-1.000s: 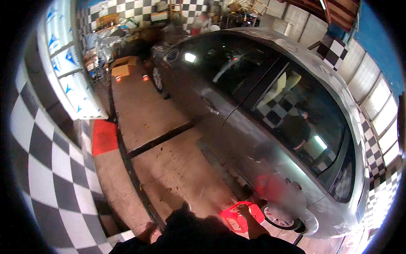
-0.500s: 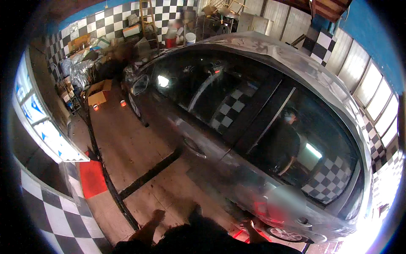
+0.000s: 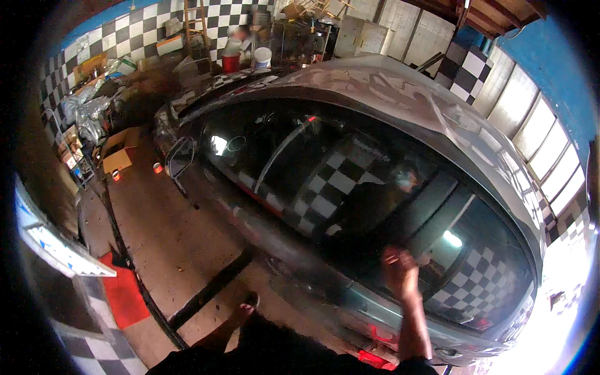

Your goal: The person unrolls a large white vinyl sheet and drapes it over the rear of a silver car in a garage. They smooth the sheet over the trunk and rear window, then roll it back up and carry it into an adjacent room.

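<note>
A grey car (image 3: 312, 275) with dark side windows fills the middle and right. My right hand (image 3: 402, 272) is raised in front of its side glass, near the pillar between the windows. Its fingers look bent but are smeared, and no object shows clearly in them. Whether it touches the glass cannot be made out. Low beside my body, over the floor, is my left hand (image 3: 249, 305), apart from the car. Its fingers are too dark and small to read. The rear window (image 3: 481, 281) reflects a lamp and checkered tiles.
A red mat (image 3: 125, 294) lies at the left by a dark floor channel (image 3: 212, 294). Farther off are a cardboard box (image 3: 119, 150), two small orange-and-white cans, heaped clutter (image 3: 94, 115), a white bucket (image 3: 262, 58) and a wooden ladder (image 3: 195, 25). Something red (image 3: 375, 358) sits low beside the car.
My right hand has risen from low by the car's lower side to window height. My left hand has shifted slightly right. The view has turned, and my reflection has moved left across the glass.
</note>
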A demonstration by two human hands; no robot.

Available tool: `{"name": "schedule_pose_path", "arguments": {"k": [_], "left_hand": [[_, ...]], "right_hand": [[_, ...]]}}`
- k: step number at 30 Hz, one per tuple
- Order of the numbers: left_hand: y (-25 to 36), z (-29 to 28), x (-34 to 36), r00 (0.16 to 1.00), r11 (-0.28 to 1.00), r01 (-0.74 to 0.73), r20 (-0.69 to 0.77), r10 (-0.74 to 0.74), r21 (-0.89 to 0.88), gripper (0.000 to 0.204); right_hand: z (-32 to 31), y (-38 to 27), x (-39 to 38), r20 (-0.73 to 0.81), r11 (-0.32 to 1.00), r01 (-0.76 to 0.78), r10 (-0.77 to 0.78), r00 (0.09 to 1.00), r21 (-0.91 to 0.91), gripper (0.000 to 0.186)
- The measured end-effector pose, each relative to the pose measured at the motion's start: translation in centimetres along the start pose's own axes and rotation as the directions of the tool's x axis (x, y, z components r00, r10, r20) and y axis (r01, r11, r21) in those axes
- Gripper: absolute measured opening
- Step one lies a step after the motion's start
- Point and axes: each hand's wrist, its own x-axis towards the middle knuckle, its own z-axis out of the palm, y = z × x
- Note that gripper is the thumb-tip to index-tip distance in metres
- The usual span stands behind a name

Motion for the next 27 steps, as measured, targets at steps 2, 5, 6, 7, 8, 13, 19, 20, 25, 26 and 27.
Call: {"name": "schedule_pose_path", "arguments": {"k": [2,5,6,7,8,13,19,20,25,26,27], "left_hand": [[-2.8,-1.4,3.8,0.998,1.0,0.005,-0.057,-0.006,-0.02,0.022],[3.3,-1.4,11.3,0.99,0.959,0.049,-0.114,-0.084,-0.279,0.018],[4.9,-1.9,13.3,0.992,0.965,0.024,-0.113,-0.055,-0.262,0.014],[4.6,-3.3,14.2,0.994,0.988,0.011,-0.106,-0.028,-0.157,0.012],[4.2,-4.1,16.2,0.997,0.998,-0.011,-0.071,0.007,-0.056,0.01],[9.6,-8.3,20.8,0.999,0.995,0.014,-0.033,-0.011,0.094,0.008],[7.8,-10.1,19.6,0.994,0.997,0.027,-0.109,-0.019,0.078,0.01],[7.5,-10.1,19.2,0.99,0.999,0.038,-0.136,-0.036,0.015,0.014],[6.0,-11.4,16.9,0.982,0.97,0.187,-0.066,-0.179,0.155,0.018],[6.3,-11.7,16.6,0.975,0.957,0.222,-0.047,-0.217,0.188,0.016],[9.4,-11.6,16.5,0.97,0.965,0.232,-0.049,-0.239,-0.119,0.013]], "right_hand": [[2.9,-5.3,4.4,0.066,0.774,0.365,-0.39,0.919,-0.518,0.014],[9.0,-13.3,9.3,0.475,-0.162,0.508,-0.662,0.58,-0.846,0.019],[10.9,-15.3,10.5,0.531,-0.261,0.493,-0.639,0.557,-0.83,0.022],[13.4,-16.7,12.1,0.604,-0.368,0.491,-0.603,0.521,-0.79,0.023],[15.3,-18.2,13.1,0.666,-0.482,0.46,-0.559,0.494,-0.746,0.025],[19.2,-18.0,23.4,0.667,-0.46,0.495,-0.377,0.643,-0.737,0.034],[26.9,-13.0,32.2,0.741,-0.509,0.574,-0.218,0.635,-0.641,0.042],[28.0,-12.3,33.7,0.753,-0.533,0.583,-0.17,0.636,-0.613,0.042],[30.7,-11.3,36.5,0.765,-0.76,0.504,0.015,0.644,-0.41,0.034],[30.6,-11.5,36.8,0.767,-0.758,0.524,0.05,0.64,-0.388,0.031],[30.5,-11.6,37.1,0.769,-0.754,0.546,0.087,0.633,-0.364,0.028]]}}
